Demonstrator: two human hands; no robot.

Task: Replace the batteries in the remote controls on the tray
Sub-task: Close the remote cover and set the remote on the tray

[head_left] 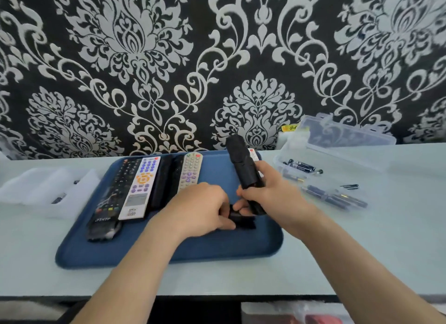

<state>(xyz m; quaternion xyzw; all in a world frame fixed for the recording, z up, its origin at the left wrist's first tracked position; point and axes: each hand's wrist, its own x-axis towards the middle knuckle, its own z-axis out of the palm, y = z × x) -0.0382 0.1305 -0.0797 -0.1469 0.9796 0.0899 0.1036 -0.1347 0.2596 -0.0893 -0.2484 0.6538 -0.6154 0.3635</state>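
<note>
Black remote (pixel 241 164), centre frame: likely light, rigid, slick; right hand (pixel 268 191) grips lower body; left hand (pixel 202 207) pinches cover (pixel 243 223).

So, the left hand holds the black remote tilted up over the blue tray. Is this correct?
Not quite: it is the right hand, not the left, that holds the black remote tilted up over the blue tray. The left hand grips a small black piece below it. The head view shows this.
</note>
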